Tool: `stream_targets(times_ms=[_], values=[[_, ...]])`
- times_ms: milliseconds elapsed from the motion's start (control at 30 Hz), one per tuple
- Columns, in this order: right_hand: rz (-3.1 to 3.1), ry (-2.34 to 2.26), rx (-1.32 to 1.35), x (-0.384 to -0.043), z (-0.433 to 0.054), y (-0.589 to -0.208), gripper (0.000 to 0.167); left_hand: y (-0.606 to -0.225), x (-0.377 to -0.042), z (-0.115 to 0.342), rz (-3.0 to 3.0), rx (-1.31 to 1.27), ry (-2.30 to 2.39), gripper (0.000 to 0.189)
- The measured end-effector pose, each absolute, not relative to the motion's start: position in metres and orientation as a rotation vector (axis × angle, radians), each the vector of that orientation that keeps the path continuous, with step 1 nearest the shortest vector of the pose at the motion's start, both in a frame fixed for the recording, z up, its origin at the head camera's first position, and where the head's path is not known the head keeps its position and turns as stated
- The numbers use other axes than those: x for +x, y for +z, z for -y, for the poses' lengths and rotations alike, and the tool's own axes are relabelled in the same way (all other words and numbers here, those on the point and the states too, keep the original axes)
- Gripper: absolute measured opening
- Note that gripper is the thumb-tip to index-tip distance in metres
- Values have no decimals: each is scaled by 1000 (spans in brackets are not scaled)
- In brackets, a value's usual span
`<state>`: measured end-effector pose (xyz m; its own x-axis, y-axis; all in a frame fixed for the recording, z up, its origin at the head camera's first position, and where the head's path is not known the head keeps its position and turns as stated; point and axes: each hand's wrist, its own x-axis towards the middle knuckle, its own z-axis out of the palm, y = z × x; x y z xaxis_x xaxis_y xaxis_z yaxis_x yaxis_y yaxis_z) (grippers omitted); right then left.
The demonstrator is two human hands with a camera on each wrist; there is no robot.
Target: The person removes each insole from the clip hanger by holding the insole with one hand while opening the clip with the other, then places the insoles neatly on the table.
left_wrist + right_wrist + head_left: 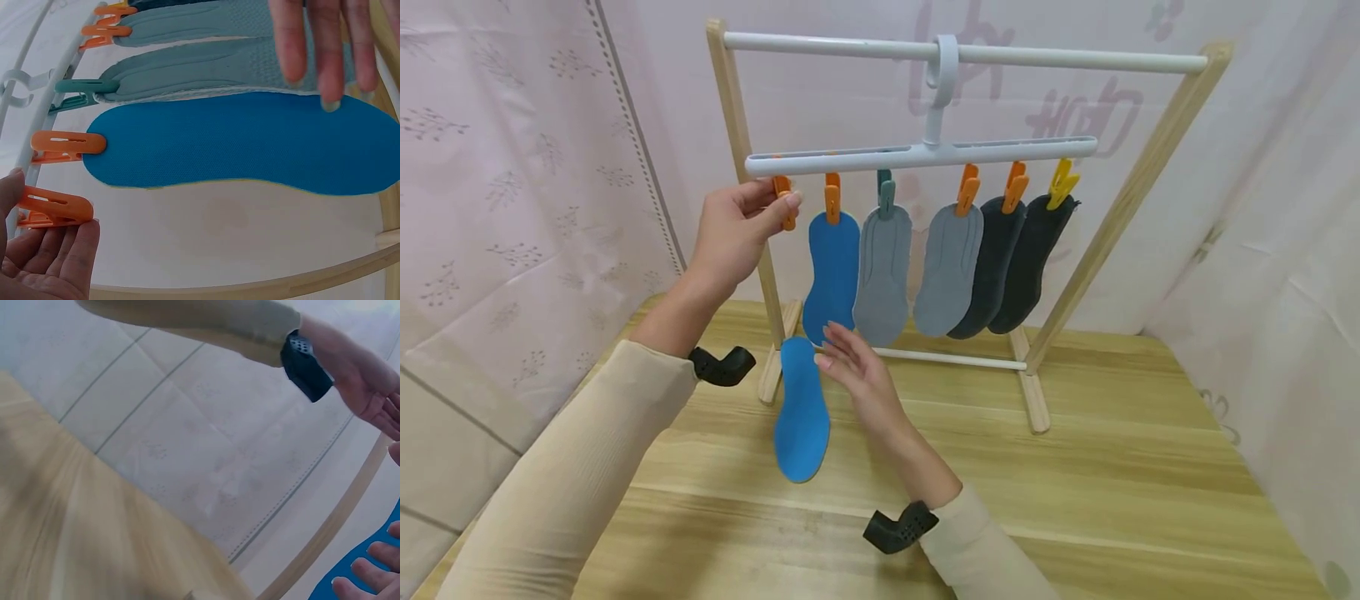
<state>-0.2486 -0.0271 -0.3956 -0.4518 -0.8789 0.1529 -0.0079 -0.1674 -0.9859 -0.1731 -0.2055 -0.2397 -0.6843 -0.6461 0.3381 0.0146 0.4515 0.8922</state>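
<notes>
My left hand [730, 233] pinches the leftmost orange clip [56, 206] on the white hanger [925, 154]; nothing hangs from that clip. Beside it, a blue insole [832, 275] hangs from another orange clip [832, 200]. A second blue insole [802, 417], unclipped, shows lower down against the tabletop, wide end toward me. The right hand [861, 375] has its fingers extended, thumb tip right by that loose insole's edge. In the left wrist view, its fingers [331, 69] appear over the grey insole [194, 69], above the hanging blue one.
Farther right hang another grey insole [951, 271] and two black insoles [1026, 267], on orange and yellow clips. The hanger hooks over the white rod [1075, 58] of a wooden-sided rack [1131, 200] on a wood-grain table [1112, 475]. Patterned curtains [512, 167] surround it.
</notes>
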Motion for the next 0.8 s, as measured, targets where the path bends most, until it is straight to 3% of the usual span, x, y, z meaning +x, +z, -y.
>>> stream_targets(times_ms=[433,800], values=[[-1468,-1779,-1037,-256,34,-395,65,-244,-176,204,2024,520,-1263,47],[-1524,-1768,-990,-264,42,-401,76,-244,-174,206,2024,499,-1253,46]])
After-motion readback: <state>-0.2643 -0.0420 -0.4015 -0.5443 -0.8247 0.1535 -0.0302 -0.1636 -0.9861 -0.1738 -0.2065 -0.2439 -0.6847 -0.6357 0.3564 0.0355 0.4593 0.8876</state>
